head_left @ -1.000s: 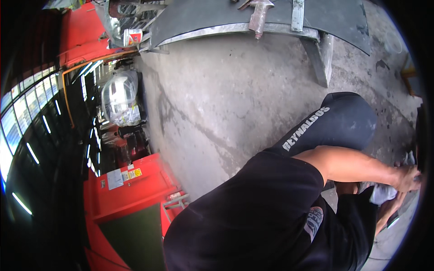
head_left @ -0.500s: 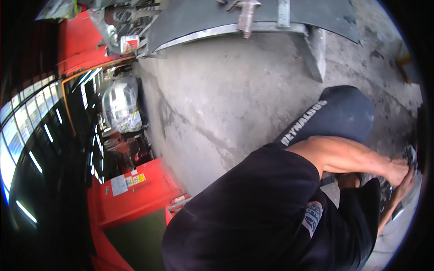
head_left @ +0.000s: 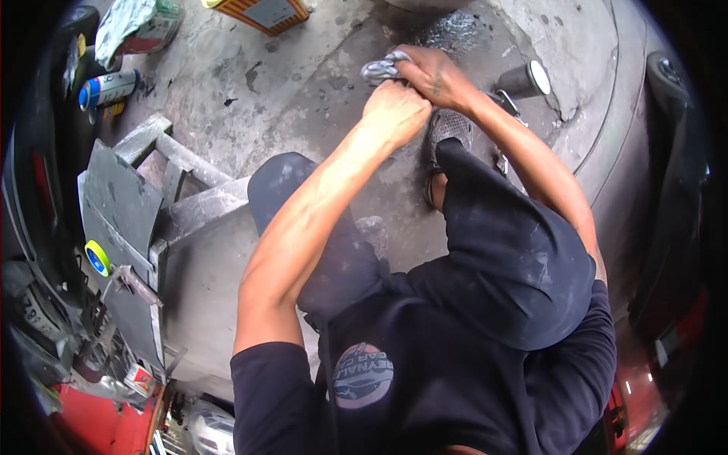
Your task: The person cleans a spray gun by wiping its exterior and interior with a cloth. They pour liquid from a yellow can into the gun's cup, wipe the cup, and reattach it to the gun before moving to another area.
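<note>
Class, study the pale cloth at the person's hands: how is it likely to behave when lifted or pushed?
The pale cloth is probably floppy, as it bunches into soft folds in the right hand. Pushed, it would likely crumple rather than roll, having no firm round shape. It seems light, being a small bundle, though dampness cannot be judged.

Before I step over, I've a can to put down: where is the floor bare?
The floor is mostly bare between the orange container and the left knee. Another patch lies between the right forearm and the dark panel at right. It's crowded where the left hand, right hand, cloth, shoe and dark cylinder gather.
</note>
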{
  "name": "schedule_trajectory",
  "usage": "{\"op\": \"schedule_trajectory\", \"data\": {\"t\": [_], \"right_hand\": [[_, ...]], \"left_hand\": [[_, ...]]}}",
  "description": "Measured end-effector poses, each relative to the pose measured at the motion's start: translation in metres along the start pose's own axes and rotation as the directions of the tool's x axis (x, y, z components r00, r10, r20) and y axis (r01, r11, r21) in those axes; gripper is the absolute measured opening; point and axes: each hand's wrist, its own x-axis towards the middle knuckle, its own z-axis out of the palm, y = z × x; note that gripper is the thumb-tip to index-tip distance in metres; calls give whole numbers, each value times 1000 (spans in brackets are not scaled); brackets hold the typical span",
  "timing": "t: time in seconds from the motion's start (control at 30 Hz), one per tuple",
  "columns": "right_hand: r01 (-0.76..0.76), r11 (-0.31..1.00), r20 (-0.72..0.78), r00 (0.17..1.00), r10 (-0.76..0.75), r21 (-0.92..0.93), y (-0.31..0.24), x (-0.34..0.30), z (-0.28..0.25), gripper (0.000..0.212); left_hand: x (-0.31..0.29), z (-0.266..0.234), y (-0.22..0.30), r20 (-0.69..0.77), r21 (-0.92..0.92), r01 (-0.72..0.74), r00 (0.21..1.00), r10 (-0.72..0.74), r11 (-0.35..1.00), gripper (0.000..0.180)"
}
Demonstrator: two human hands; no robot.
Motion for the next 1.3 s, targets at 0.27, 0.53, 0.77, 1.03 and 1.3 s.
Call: {"op": "schedule_trajectory", "data": {"t": [0.27,0.53,0.77,1.03,1.3], "right_hand": [[480,877,28,877,-479,-21,-39,0,40,24],[-88,957,-110,986,123,276,50,-15,-32,37],[-64,379,-45,961,273,923,10,-25,34,56],[75,983,-424,906,5,170,-27,-34,52,48],[41,658,-369,853,369,752,8,-46,25,36]], "left_hand": [[7,7,-14,-616,187,-265,719,323,946,36],[-8,-26,13,-390,-285,-230,915,106,931,44],[18,-5,-29,-262,-625,-488,866,-425,-609,66],[48,12,-52,-20,-766,-509,629,-777,-393,70],[7,0,-64,-44,-385,-634,738,-673,-670,59]]}}
